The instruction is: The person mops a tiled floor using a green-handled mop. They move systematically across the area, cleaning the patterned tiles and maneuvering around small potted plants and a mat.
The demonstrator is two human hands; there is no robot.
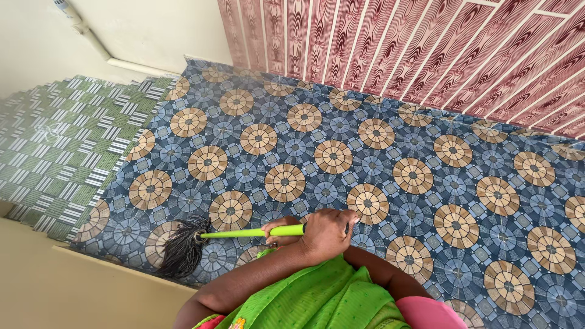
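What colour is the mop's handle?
Bright lime green, seen in the head view: the mop handle is gripped by both hands, above dark grey mop strands.

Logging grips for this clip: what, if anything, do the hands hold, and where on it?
Both hands grip a dark string-headed mop with a bright green handle, on the handle's upper stretch, away from the head; which hand sits where is unclear.

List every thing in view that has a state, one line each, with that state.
Mop: held level, green handle gripped, dark strands splayed on the floor.
Left hand: closed around the handle.
Right hand: closed around the handle, over the left.
Blue patterned floor: glossy, reflecting light near the wall.
Green patterned floor: glossy, nothing on it.
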